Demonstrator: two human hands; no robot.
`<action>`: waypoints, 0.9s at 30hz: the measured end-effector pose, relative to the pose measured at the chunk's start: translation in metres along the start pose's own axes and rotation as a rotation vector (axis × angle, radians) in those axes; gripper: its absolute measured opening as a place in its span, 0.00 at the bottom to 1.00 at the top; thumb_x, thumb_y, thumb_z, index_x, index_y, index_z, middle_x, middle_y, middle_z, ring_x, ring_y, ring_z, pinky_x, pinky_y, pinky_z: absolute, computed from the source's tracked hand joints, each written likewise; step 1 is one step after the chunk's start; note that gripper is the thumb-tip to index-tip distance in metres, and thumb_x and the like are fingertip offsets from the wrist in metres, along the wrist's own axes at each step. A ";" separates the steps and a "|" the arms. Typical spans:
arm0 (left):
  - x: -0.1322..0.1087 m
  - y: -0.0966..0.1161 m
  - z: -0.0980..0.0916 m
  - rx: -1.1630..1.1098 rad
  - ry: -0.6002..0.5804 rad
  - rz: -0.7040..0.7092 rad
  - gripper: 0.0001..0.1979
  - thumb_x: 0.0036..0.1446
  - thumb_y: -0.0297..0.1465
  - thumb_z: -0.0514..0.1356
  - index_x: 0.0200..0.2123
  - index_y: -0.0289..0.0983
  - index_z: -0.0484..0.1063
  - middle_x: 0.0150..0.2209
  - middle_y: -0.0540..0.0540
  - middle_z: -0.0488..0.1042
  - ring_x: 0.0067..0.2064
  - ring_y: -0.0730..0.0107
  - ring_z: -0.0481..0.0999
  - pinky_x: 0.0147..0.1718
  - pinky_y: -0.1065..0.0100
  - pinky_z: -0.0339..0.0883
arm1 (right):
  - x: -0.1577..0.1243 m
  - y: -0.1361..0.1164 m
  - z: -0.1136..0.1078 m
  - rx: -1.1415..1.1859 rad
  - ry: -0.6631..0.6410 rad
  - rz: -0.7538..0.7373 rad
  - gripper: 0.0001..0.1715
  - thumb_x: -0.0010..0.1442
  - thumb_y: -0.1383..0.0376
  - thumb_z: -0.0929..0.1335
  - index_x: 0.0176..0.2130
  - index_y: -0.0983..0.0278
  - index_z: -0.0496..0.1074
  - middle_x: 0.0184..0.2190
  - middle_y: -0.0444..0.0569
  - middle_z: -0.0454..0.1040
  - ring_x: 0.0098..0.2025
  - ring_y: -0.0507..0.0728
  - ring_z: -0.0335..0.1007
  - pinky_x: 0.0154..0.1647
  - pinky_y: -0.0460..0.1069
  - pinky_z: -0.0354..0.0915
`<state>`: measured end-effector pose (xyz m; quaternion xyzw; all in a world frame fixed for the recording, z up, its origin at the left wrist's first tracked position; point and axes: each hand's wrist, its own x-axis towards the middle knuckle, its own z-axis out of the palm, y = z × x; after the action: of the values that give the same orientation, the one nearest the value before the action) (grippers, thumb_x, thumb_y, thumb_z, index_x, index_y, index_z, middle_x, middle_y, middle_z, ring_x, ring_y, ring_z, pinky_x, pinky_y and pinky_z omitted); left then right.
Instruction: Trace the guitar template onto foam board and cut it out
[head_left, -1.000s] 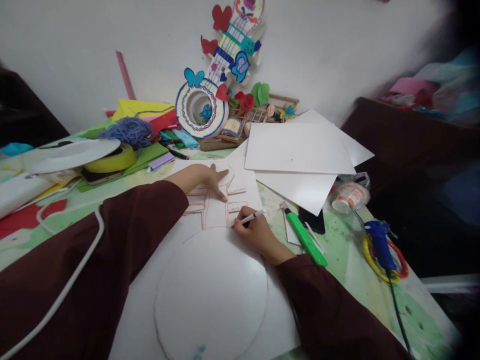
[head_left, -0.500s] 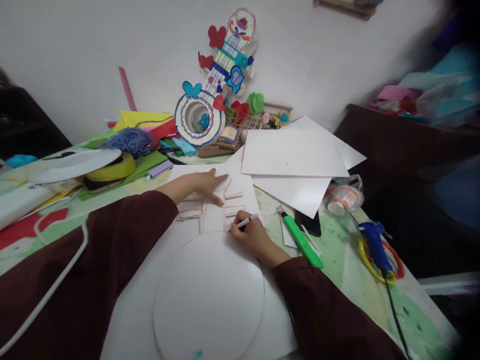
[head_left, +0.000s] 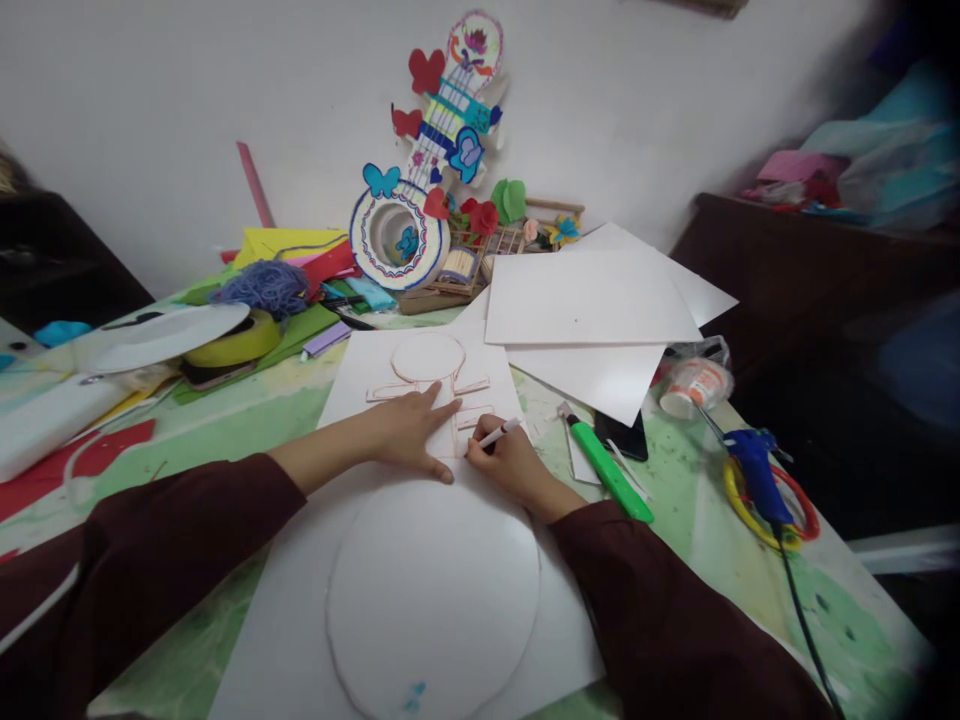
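Note:
A long white sheet of board (head_left: pixel 277 620) lies in front of me with a guitar-like outline in reddish lines at its far end. On its near half is a large white disc (head_left: pixel 435 600) with a small blue smudge. My left hand (head_left: pixel 416 428) rests on the outline with fingers spread, its thumb by the disc's top edge. My right hand (head_left: pixel 504 462) pinches a white pen (head_left: pixel 501 432), the tip near the lower end of the outline's neck, just above the disc. Part of the drawing is hidden under my left hand.
A decorated paper guitar (head_left: pixel 401 235) leans on the wall. White boards (head_left: pixel 592 300) lie behind right. A green box cutter (head_left: pixel 611 470), a phone (head_left: pixel 626 437) and a blue glue gun (head_left: pixel 757 475) are at right. Blue yarn (head_left: pixel 266 287) and yellow tape (head_left: pixel 236 340) lie left.
My left hand has slid down the sheet toward the disc, uncovering the oval at the outline's top. My right hand stays near the same spot with the pen. The view has shifted slightly.

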<state>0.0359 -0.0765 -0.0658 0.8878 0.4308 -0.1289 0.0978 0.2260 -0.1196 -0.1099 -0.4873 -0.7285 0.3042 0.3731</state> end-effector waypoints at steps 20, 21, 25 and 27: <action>0.004 -0.004 -0.002 0.062 -0.044 0.008 0.61 0.36 0.67 0.51 0.67 0.39 0.37 0.67 0.29 0.32 0.62 0.36 0.53 0.55 0.48 0.53 | 0.000 -0.005 -0.003 -0.012 0.001 -0.012 0.07 0.49 0.66 0.64 0.23 0.61 0.58 0.18 0.38 0.60 0.22 0.49 0.55 0.24 0.44 0.51; 0.004 -0.004 -0.002 0.063 -0.043 0.005 0.61 0.36 0.67 0.51 0.67 0.39 0.37 0.67 0.29 0.32 0.63 0.36 0.53 0.55 0.49 0.53 | 0.000 -0.005 -0.003 -0.013 0.004 -0.011 0.07 0.50 0.66 0.64 0.23 0.61 0.58 0.18 0.38 0.60 0.22 0.49 0.55 0.24 0.44 0.51; 0.004 -0.003 -0.003 0.060 -0.034 0.002 0.60 0.37 0.66 0.51 0.67 0.40 0.37 0.67 0.30 0.32 0.62 0.36 0.54 0.55 0.49 0.53 | 0.000 -0.005 -0.003 -0.034 0.013 0.001 0.07 0.49 0.67 0.63 0.23 0.61 0.58 0.18 0.38 0.60 0.22 0.49 0.56 0.24 0.44 0.51; 0.003 -0.003 -0.003 0.059 -0.039 -0.002 0.60 0.37 0.66 0.52 0.67 0.40 0.38 0.67 0.30 0.32 0.62 0.36 0.54 0.55 0.49 0.54 | 0.000 -0.005 -0.003 -0.033 0.010 0.011 0.08 0.49 0.67 0.63 0.23 0.61 0.57 0.18 0.38 0.60 0.22 0.49 0.56 0.24 0.44 0.51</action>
<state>0.0362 -0.0712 -0.0640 0.8872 0.4258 -0.1587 0.0798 0.2261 -0.1216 -0.1039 -0.4989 -0.7290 0.2917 0.3669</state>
